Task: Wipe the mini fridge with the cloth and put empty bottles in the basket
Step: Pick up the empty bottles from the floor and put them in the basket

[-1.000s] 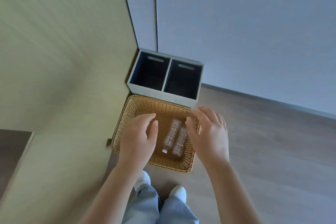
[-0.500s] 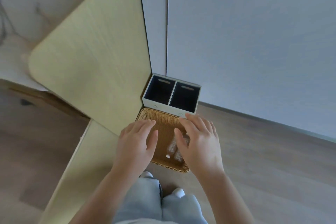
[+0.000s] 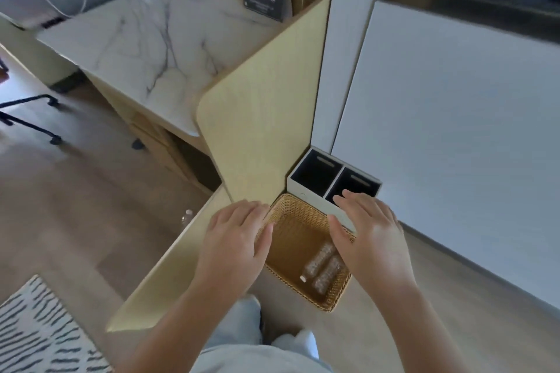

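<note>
Wood floor [image 3: 91, 221]: basket [image 3: 298, 215] holding two empty bottles [image 3: 321, 265]. Left hand [image 3: 236, 242], right hand [image 3: 369, 239]: above the rim, each grip released, empty. One bottle [image 3: 186, 216] on the floor, uncollected. Fridge, cloth: unseen; wiping unjudgeable.

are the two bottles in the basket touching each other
Touching. In the head view the two bottles lie side by side along the right wall of the basket, their sides pressed together with no basket floor showing between them.
</note>
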